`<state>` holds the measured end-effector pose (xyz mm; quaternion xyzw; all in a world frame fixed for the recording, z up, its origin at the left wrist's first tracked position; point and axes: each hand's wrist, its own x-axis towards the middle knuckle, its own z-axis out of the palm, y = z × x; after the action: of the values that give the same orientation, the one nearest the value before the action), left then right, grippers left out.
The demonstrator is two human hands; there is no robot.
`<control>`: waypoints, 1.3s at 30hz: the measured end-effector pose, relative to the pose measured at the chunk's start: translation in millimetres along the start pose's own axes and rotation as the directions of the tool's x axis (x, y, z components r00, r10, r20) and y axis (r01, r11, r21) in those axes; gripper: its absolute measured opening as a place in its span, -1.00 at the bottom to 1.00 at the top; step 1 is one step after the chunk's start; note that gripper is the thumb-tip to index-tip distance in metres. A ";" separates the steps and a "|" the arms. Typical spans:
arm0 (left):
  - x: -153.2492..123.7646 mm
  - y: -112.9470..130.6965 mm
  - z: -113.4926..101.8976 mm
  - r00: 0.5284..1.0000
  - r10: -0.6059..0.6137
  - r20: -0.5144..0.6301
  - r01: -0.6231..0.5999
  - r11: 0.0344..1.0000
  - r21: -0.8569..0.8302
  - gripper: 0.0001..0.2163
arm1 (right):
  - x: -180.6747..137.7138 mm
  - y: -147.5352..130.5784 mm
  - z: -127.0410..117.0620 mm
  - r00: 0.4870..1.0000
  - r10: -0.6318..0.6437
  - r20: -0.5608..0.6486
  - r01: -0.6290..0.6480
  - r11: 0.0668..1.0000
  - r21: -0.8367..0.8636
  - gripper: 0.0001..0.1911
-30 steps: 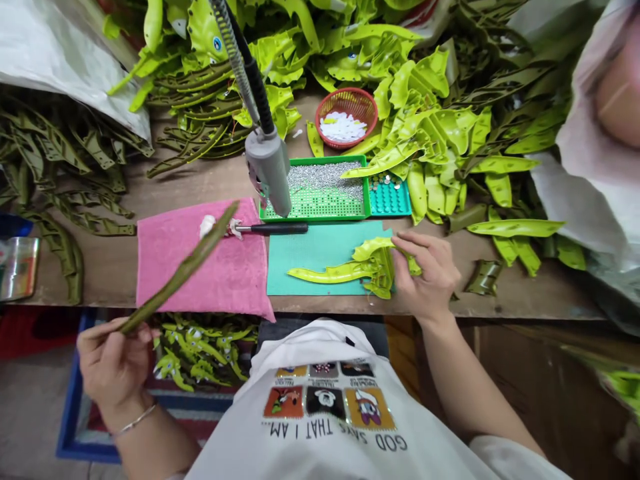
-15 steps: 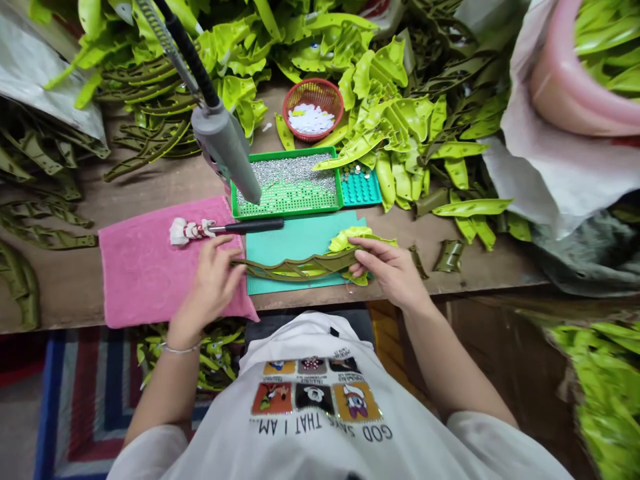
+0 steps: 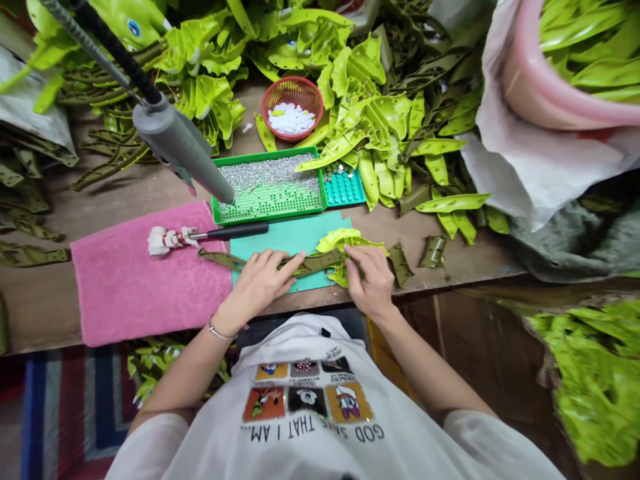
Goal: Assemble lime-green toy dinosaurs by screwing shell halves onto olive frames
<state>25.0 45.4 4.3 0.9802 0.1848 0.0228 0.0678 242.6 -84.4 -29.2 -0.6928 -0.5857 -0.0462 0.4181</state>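
A long olive-green plastic strip (image 3: 321, 261) lies across a teal mat (image 3: 295, 235), its left end reaching over a pink cloth (image 3: 150, 293). My left hand (image 3: 265, 279) is laid over the middle of the strip, fingers bent around it. At the strip's right end, my right hand (image 3: 371, 277) pinches it with thumb and fingertips against a bright yellow-green plastic piece (image 3: 340, 238). How the two parts meet is hidden by the fingers. Above my left hand rests a black-handled tool (image 3: 237, 231) with white material wrapped around its other end.
A grey powered driver (image 3: 185, 147) hangs over a green tray (image 3: 280, 210) of small metal pieces. Behind are a teal tray (image 3: 345, 187) and a red basket (image 3: 293, 90) with white pieces. Yellow-green parts (image 3: 373, 127) are heaped around; a pink tub (image 3: 520, 80) stands right.
My left hand has moved right, from the strip's left end to its middle. The strip has shifted left against the mat, and my right hand's fingers have curled in. The view has shifted slightly.
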 end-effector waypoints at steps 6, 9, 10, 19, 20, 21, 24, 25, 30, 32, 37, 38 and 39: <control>3.1 5.4 -3.6 0.998 -0.056 0.029 0.056 0.998 -0.025 -0.55 | -3.0 4.1 8.9 0.994 -0.108 -0.008 0.107 0.994 -0.032 -0.60; 4.1 8.2 -4.3 0.997 -0.074 -0.030 0.074 0.997 0.006 -0.60 | -0.4 6.7 8.0 0.987 -0.160 -0.002 0.160 0.986 -0.035 -0.63; 4.6 8.6 -4.1 0.997 -0.070 -0.038 0.071 0.997 0.010 -0.61 | 0.0 7.5 7.9 0.984 -0.177 -0.003 0.176 0.984 -0.029 -0.63; 7.4 22.0 14.4 0.994 -0.103 0.029 0.102 0.995 0.020 -0.47 | -7.9 10.5 11.3 0.980 -0.197 0.020 0.197 0.980 0.014 -0.51; 8.1 24.9 16.0 0.992 -0.123 0.034 0.122 0.992 0.035 -0.47 | -9.3 11.3 11.9 0.982 -0.187 0.021 0.187 0.982 0.020 -0.53; 8.9 27.4 17.1 0.989 -0.142 0.040 0.140 0.989 0.042 -0.47 | -10.5 12.3 12.4 0.984 -0.173 0.029 0.173 0.985 0.023 -0.55; 10.4 31.1 18.8 0.982 -0.181 0.048 0.180 0.983 0.034 -0.49 | -13.2 14.2 14.1 0.990 -0.122 0.074 0.121 0.993 0.020 -0.62; 10.5 31.0 19.3 0.981 -0.188 0.043 0.187 0.982 0.024 -0.49 | -13.4 14.0 14.4 0.989 -0.109 0.095 0.108 0.994 0.017 -0.64; 10.8 25.8 25.2 0.988 -0.155 -0.010 0.155 0.988 -0.026 -0.49 | -4.2 6.0 8.9 0.983 -0.112 0.147 0.114 0.993 -0.003 -0.74; 8.7 22.9 25.9 0.989 -0.134 -0.067 0.131 0.990 -0.043 -0.52 | 7.5 5.2 1.5 0.973 -0.127 0.192 0.128 0.992 0.008 -0.78; -38.5 -1.1 8.3 0.972 -0.052 -0.229 0.065 0.997 0.050 -0.54 | 63.2 34.2 -17.6 0.984 -0.091 0.156 0.103 0.992 -0.074 -0.67; -57.1 -11.6 2.7 0.960 -0.060 -0.275 0.090 0.991 0.098 -0.49 | 77.3 45.1 -17.1 0.991 -0.064 0.121 0.079 0.990 -0.116 -0.63; -77.4 -24.2 -2.7 0.938 -0.084 -0.336 0.139 0.980 0.145 -0.43 | 91.5 56.6 -14.0 0.994 -0.043 0.100 0.058 0.986 -0.157 -0.59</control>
<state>-55.9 39.8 2.1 0.9528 0.2502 0.1661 -0.0449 325.1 -20.6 0.8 -0.7104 -0.6169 -0.0703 0.3313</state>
